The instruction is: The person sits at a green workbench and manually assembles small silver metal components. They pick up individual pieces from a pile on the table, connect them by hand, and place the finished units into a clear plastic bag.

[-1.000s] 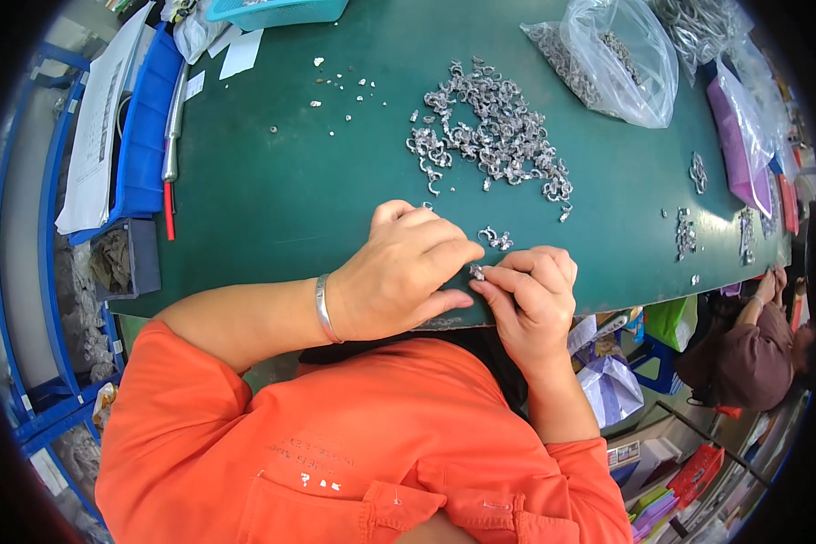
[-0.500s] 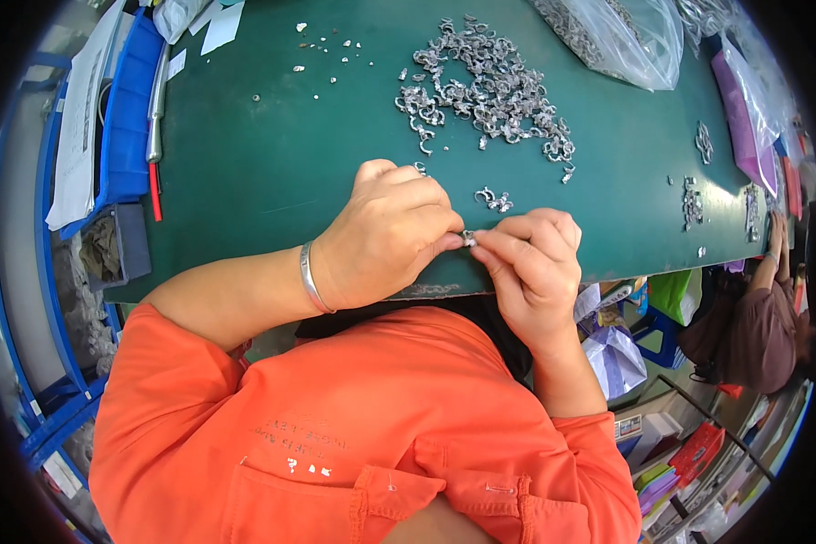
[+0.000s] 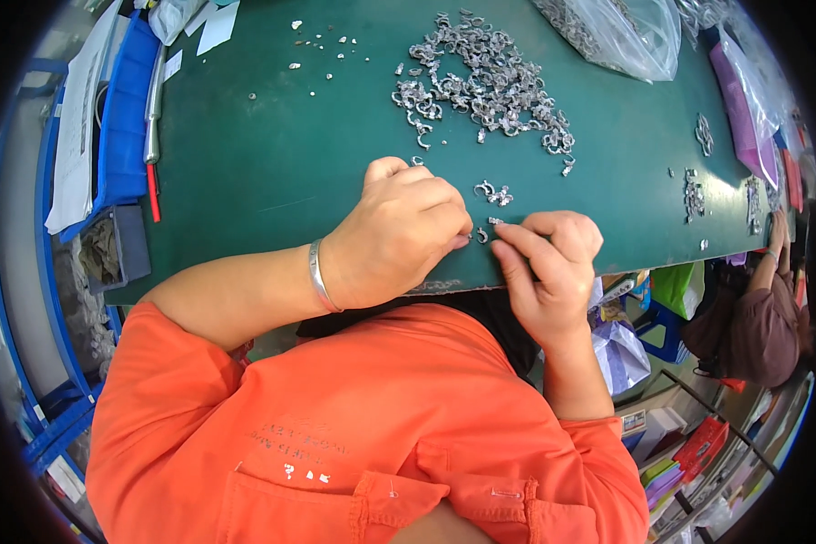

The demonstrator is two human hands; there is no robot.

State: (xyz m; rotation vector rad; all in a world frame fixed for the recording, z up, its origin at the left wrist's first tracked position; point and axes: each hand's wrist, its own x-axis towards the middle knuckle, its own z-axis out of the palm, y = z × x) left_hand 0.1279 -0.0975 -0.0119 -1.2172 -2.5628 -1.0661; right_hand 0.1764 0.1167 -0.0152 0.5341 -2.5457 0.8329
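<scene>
On the green surface (image 3: 245, 154), the left hand (image 3: 399, 236) and the right hand (image 3: 553, 263) are held apart on the near side of the heap of silver metal pieces (image 3: 512, 109); the left fingertips are bunched, and whether anything is gripped there cannot be told, while the right thumb and forefinger are parted. Nearer than the heap, a small curved piece (image 3: 481, 235) is seen between the hands, and a small cluster (image 3: 494, 193) is set closer to the heap. A clear plastic bag (image 3: 648, 41) is placed to the heap's right.
</scene>
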